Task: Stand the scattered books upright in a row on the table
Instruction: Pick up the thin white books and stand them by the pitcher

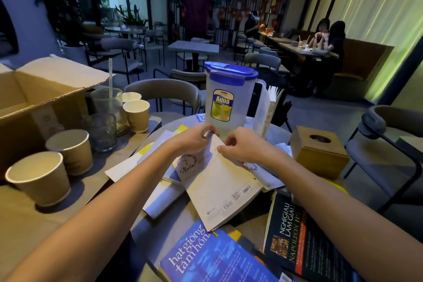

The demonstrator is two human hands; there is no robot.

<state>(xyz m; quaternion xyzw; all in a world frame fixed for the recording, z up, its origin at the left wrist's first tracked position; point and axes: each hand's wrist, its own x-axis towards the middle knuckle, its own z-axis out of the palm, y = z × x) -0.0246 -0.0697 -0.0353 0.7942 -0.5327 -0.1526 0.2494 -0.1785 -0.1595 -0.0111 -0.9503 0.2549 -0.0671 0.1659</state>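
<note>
A cream-covered book (223, 186) lies back cover up on a pile of books on the round table (146, 233). My left hand (196, 138) pinches its far top corner, and my right hand (238, 145) pinches the same far edge just to the right. A blue book (210, 256) lies flat at the near edge. To its right lies a black book (297, 238). More flat books (160, 199) sit under the cream one. One book (271, 110) stands upright behind the jug, pages fanned.
A clear jug with a blue lid (227, 98) stands just beyond my hands. A wooden tissue box (319, 151) sits to the right. Paper cups (40, 177), glasses (103, 130) and an open cardboard box (41, 89) fill the left table. Chairs ring the table; people are in the background.
</note>
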